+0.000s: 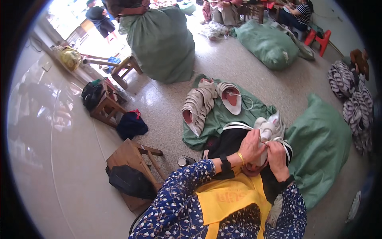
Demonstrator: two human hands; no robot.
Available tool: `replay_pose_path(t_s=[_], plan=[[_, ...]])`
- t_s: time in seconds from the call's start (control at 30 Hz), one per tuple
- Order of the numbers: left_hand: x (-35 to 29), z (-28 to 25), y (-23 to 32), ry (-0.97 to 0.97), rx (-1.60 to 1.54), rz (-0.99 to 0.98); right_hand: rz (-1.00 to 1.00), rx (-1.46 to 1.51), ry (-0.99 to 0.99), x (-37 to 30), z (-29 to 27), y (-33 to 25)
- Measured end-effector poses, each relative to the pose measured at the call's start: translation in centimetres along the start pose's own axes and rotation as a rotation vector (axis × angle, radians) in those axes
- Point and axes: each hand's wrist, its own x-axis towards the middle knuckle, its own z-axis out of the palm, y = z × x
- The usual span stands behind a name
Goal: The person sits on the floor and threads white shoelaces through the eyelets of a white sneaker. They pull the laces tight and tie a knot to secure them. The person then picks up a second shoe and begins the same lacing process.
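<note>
On my lap lies a white shoe upper (261,160) with a reddish lining, partly hidden by my hands. My left hand (251,147) is closed on it from the left, fingers bent. My right hand (277,157) pinches at the same spot from the right, and the fingertips of both hands nearly meet. Anything small between the fingertips is too fine to make out. Just beyond the hands are rounded white pieces (266,128) and white straps. Farther off, a nested row of white shoe uppers (201,101) and a single laced upper (230,98) rest on green sacking (189,139).
A full green sack (320,143) lies close on my right. Left of me stand a wooden stool (127,159) with a black bag (131,182) and another stool (105,109). Large green sacks (163,44) and other people are farther off. Striped bundles (358,103) lie at right.
</note>
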Motion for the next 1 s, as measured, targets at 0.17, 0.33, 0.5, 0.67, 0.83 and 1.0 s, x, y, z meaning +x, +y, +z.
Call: replay_pose_path(t_s=[0.17,0.33,0.5,0.67,0.83,1.0], plan=[[0.5,-0.8,-0.6,-0.016,-0.013,0.040,-0.100,-0.213,-0.065,1.1,-0.1,-0.4],[-0.5,-2.2,-1.1,-0.054,-0.038,0.152,-0.142,-0.239,-0.059,0.4,0.2,-0.6],[-0.6,-3.4,-0.4,-0.143,0.072,0.163,-0.161,-0.281,-0.066,0.9,-0.1,-1.0],[-0.1,-3.6,0.6,-0.264,0.260,0.100,-0.147,-0.306,-0.054,0.8,0.0,-1.1],[-0.2,-3.1,0.3,-0.278,0.320,0.059,-0.220,-0.367,-0.024,1.5,-0.5,-2.0],[-0.2,-2.7,0.2,-0.234,0.305,0.035,-0.312,-0.413,-0.073,2.0,-0.5,-1.4]])
